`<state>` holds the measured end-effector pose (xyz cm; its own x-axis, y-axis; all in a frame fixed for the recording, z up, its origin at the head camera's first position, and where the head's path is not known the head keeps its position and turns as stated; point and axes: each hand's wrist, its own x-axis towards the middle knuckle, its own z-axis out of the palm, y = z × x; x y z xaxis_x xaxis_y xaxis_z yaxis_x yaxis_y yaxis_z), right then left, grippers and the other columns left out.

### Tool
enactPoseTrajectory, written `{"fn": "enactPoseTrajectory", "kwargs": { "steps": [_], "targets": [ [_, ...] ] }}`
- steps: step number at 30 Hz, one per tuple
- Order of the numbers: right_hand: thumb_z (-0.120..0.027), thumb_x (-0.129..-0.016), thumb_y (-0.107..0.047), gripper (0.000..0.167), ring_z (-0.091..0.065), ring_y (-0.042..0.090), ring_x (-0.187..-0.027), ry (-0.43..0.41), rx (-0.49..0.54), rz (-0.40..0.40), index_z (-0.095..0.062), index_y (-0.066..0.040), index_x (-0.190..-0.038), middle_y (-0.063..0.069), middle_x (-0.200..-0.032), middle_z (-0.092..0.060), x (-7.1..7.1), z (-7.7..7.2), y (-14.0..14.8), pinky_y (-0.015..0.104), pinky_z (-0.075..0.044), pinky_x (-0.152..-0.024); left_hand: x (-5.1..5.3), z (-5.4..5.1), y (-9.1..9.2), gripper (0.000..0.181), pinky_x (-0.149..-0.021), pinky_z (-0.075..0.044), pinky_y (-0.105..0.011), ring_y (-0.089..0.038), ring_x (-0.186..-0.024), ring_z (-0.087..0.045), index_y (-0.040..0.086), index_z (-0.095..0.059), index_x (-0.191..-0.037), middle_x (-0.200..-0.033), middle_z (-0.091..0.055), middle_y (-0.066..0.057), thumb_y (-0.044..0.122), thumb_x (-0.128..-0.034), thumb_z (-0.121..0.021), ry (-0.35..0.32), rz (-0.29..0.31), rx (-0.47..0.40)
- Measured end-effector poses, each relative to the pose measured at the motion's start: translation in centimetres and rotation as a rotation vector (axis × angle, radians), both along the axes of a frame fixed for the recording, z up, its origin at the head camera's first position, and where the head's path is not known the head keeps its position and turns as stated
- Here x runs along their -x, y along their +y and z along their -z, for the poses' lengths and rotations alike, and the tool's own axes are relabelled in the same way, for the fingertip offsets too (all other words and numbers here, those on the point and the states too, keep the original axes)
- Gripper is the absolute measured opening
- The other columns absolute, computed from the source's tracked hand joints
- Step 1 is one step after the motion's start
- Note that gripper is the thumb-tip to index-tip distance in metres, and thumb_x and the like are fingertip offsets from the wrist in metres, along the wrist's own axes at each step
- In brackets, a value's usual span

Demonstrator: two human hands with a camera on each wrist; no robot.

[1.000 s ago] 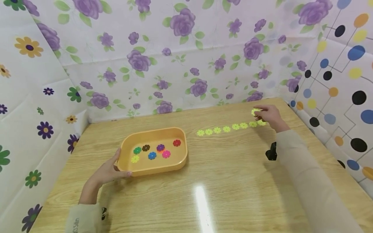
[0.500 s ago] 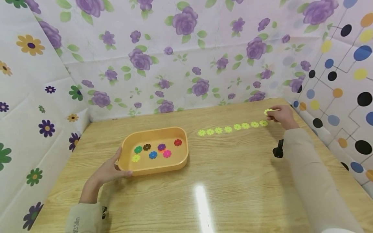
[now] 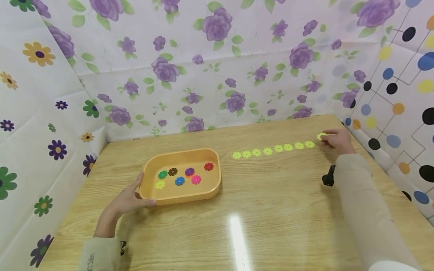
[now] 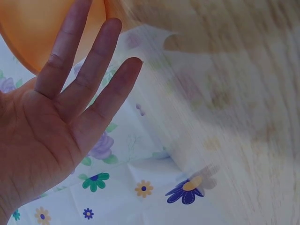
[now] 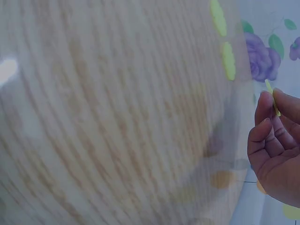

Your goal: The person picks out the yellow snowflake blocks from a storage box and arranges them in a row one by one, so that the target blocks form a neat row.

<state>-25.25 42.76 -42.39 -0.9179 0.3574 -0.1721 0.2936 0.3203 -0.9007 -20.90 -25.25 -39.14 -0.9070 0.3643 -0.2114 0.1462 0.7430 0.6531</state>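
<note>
In the head view, my left hand (image 3: 127, 199) rests against the left corner of an orange plastic basin (image 3: 183, 201), thumb along the front and a finger at the side. Three of its fingers (image 4: 86, 77) look straight and spread in the left wrist view. My right hand (image 3: 340, 140) pinches a yellow flower-shaped plastic disc (image 3: 320, 136) between thumb and fingertip, just beyond the right end of a row of similar yellow discs (image 3: 268, 151) lying on the table. Seen from the right wrist, the pinched disc (image 5: 272, 98) is edge-on; whether it touches the table I cannot tell.
Inside the basin lie several loose discs: green (image 3: 162, 174), brown (image 3: 173, 171), blue (image 3: 179, 181), pink (image 3: 196, 179), red (image 3: 208, 166), yellow (image 3: 159, 184), and purple (image 3: 189, 171) over orange. Patterned sheets (image 3: 203, 82) enclose the wooden table (image 3: 271, 210) at back and sides.
My right hand has moved right with the pinched yellow disc, from above the row's end to beyond it, and then slightly lower. The left hand keeps its place at the basin.
</note>
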Motion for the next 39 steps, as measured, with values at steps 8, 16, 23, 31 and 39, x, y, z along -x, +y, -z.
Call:
{"fn": "enactPoseTrajectory", "kwargs": {
  "steps": [8,16,23,31,39],
  "targets": [
    [-0.058,-0.086,-0.006,0.034,-0.06,0.008,-0.055,-0.066,0.084,0.088,-0.048,0.011,-0.114,-0.002,-0.061,-0.059,0.1,0.9,-0.4,0.027,-0.051,-0.056,0.0,0.0,0.0,0.116,-0.086,-0.041,-0.047,-0.022,-0.088,-0.06,0.003,0.006,-0.145,-0.123,-0.045,-0.035,0.038,-0.0711,-0.076,-0.013,-0.023,0.023],
    [-0.06,-0.084,-0.007,0.032,-0.057,0.007,-0.05,-0.122,0.056,0.118,-0.051,0.01,-0.11,-0.003,-0.056,-0.058,0.1,1.3,-0.5,0.025,-0.049,-0.051,-0.1,-0.1,0.0,0.115,-0.086,-0.042,-0.048,-0.023,-0.089,-0.061,0.003,0.006,-0.145,-0.124,-0.044,-0.036,0.036,-0.0721,-0.076,-0.023,-0.022,0.008],
    [-0.058,-0.086,-0.018,0.035,-0.056,0.018,-0.065,-0.159,-0.214,0.099,-0.058,0.011,-0.105,-0.004,-0.055,-0.057,-0.1,1.1,-0.5,0.036,-0.048,-0.065,-0.2,0.0,0.0,0.113,-0.084,-0.043,-0.045,-0.021,-0.087,-0.061,0.003,0.006,-0.145,-0.125,-0.043,-0.036,0.033,-0.0734,-0.076,-0.022,-0.009,-0.015],
    [-0.053,-0.088,-0.019,0.04,-0.056,0.009,-0.056,-0.048,-0.136,0.098,-0.055,0.012,-0.115,-0.007,-0.058,-0.058,-0.3,-0.2,-0.2,0.03,-0.047,-0.059,0.0,0.2,-0.1,0.114,-0.085,-0.042,-0.047,-0.023,-0.088,-0.061,0.002,0.005,-0.145,-0.129,-0.037,-0.037,0.035,-0.0725,-0.076,-0.013,-0.005,-0.01],
    [-0.051,-0.092,-0.023,0.048,-0.057,0.006,-0.057,-0.008,-0.006,0.061,-0.045,0.01,-0.127,-0.007,-0.064,-0.058,-0.7,-2.5,-1.6,0.028,-0.048,-0.059,0.2,0.1,-0.1,0.115,-0.086,-0.042,-0.048,-0.024,-0.09,-0.061,0.003,0.006,-0.145,-0.129,-0.037,-0.038,0.037,-0.0717,-0.076,-0.015,-0.011,0.003]
  ]
}}
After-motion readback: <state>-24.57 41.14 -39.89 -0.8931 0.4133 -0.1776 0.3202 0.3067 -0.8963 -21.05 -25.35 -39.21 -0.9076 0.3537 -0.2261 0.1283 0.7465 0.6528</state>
